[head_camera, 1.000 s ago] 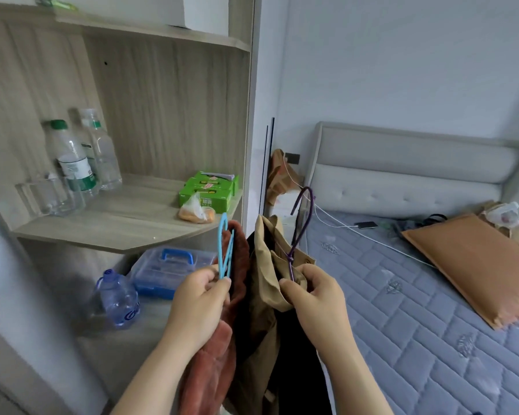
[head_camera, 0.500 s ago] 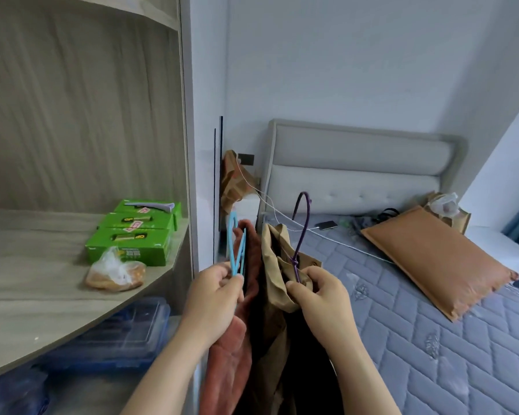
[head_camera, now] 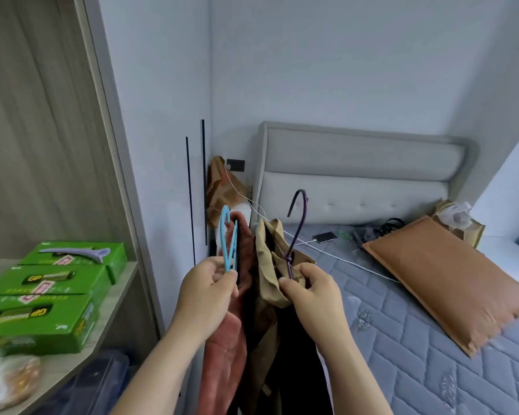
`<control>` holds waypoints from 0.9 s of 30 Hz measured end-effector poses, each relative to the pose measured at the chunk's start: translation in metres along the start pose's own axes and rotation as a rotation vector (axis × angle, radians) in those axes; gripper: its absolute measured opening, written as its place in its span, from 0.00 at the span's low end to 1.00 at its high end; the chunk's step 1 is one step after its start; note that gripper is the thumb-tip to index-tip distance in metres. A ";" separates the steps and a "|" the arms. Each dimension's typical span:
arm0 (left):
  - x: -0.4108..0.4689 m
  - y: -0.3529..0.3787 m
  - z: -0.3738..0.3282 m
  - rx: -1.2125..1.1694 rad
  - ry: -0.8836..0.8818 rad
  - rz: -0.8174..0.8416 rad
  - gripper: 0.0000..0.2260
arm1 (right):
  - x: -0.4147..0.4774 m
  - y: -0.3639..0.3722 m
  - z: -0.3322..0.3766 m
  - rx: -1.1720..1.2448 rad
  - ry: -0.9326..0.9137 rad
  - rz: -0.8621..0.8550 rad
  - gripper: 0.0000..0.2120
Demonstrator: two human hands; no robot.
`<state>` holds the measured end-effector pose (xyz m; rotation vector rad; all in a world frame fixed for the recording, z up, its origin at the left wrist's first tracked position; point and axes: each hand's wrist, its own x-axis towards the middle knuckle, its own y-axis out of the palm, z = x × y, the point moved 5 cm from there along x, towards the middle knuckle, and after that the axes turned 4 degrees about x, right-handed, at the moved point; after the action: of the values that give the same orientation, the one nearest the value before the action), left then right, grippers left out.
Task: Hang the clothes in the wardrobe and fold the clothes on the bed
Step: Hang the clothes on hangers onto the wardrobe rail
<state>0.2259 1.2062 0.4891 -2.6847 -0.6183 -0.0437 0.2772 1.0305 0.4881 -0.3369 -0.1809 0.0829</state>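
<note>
My left hand grips the hooks of light-blue hangers, from which a rust-red fleece garment hangs. My right hand pinches the neck of a purple hanger that carries a tan garment over something black. Both bundles hang side by side in front of me, between the wooden shelf unit on the left and the bed on the right.
Green boxes with a grey hair clip on top sit on the shelf at left, a bagged bun in front of them. On the bed lie an orange pillow, a phone on a white cable, and paper bags by the headboard.
The view has swung right, away from the shelf with bottles and toward the bed. Both hands keep their grips on the hangers, held at about the same spot in front of me.
</note>
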 end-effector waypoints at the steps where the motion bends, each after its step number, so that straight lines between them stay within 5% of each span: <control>1: 0.009 0.004 0.002 -0.005 -0.010 -0.001 0.06 | 0.011 0.003 -0.002 0.011 -0.005 0.011 0.10; 27: 0.271 0.004 0.058 -0.078 -0.248 -0.112 0.12 | 0.260 0.137 -0.020 0.005 0.039 0.212 0.15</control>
<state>0.4686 1.3375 0.4647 -2.7508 -0.8585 0.2436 0.5289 1.1820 0.4657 -0.3515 -0.1055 0.2859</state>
